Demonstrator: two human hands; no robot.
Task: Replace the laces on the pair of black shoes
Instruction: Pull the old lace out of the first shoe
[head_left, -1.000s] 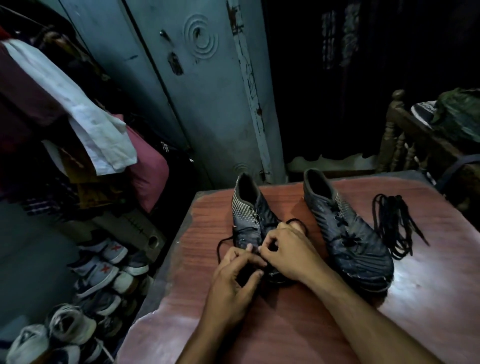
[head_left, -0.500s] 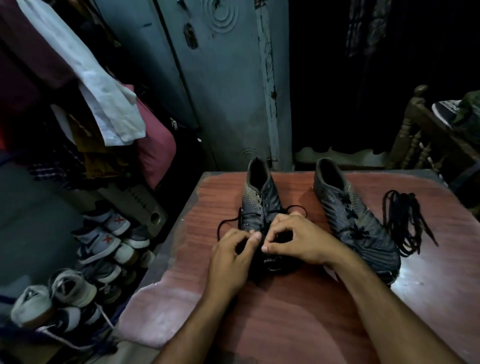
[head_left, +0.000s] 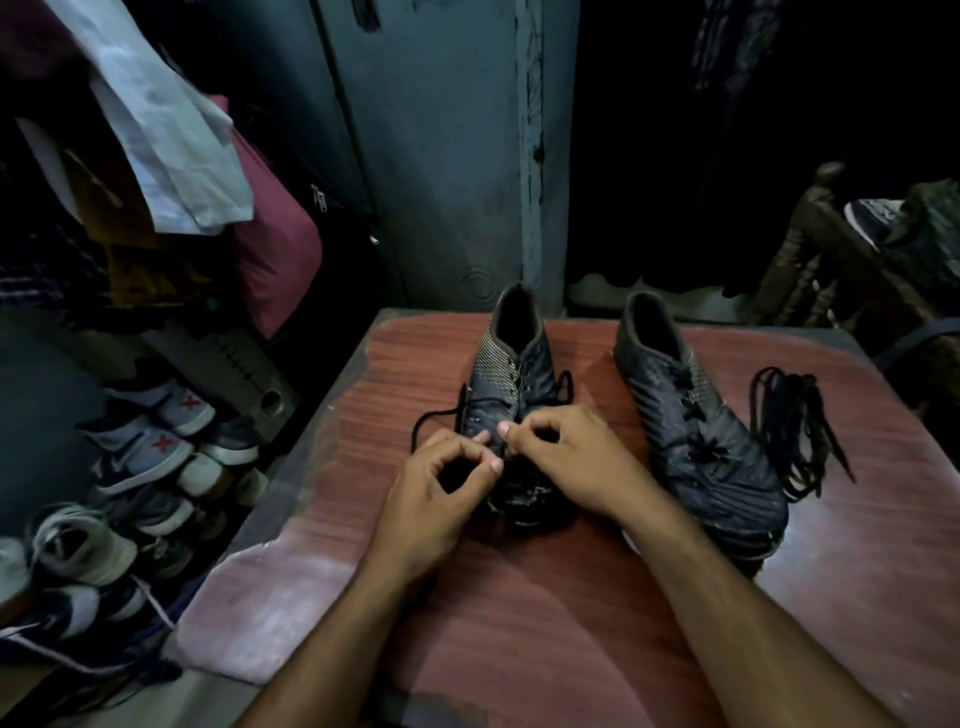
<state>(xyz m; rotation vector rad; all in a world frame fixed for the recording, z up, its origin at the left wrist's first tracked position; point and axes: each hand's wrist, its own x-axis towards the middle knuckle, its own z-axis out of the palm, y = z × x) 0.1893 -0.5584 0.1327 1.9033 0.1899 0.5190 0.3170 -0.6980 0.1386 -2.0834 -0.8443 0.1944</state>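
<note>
Two black shoes stand on a reddish wooden table (head_left: 545, 613), toes toward me. The left shoe (head_left: 511, 364) has a black lace (head_left: 434, 418) running out loose on both sides. My left hand (head_left: 441, 488) and my right hand (head_left: 569, 460) meet over its lower eyelets, and each pinches the lace between thumb and fingertips. The toe of this shoe is partly hidden under my hands. To the right, the other shoe (head_left: 696, 431) lies laced. A loose bundle of black laces (head_left: 789, 426) lies on the table right of it.
A grey metal cupboard (head_left: 441, 156) stands behind the table. Clothes (head_left: 176, 145) hang at the left above a pile of several sneakers (head_left: 140, 467) on the floor. At the far right stands a wooden chair (head_left: 831, 249) with things on it.
The view has tilted down, so the shoes sit lower in frame. My hands stayed on the left shoe's lace, fingertips shifting slightly as they work it.
</note>
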